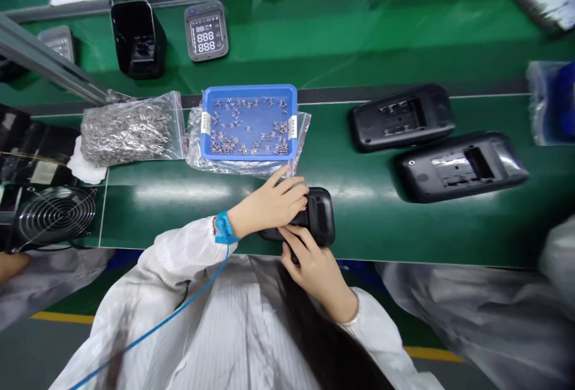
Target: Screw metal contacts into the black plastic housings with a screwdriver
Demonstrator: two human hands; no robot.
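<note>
A black plastic device housing (324, 217) lies on the green bench close to its front edge, partly covered by both hands. My left hand (275, 203), with a blue wrist strap (224, 228) at the wrist, reaches over the housing from the left, its fingers bent onto it. From below, my right hand (314, 270) grips the housing's near side with its fingers bent. Whether a small part sits under the fingertips is hidden. Just beyond the hands, a blue tray (249, 115) holds many small metal pieces, perhaps springs or contacts, on top of a clear plastic bag.
Left of the tray is a zip bag (130, 129) full of metal pieces, with a fan (58, 213) nearer. Two black housings (404, 117) (462, 165) lie at right. A display unit (206, 32) and black case (138, 39) stand behind. Neighbours' sleeves (449, 300) flank the bench.
</note>
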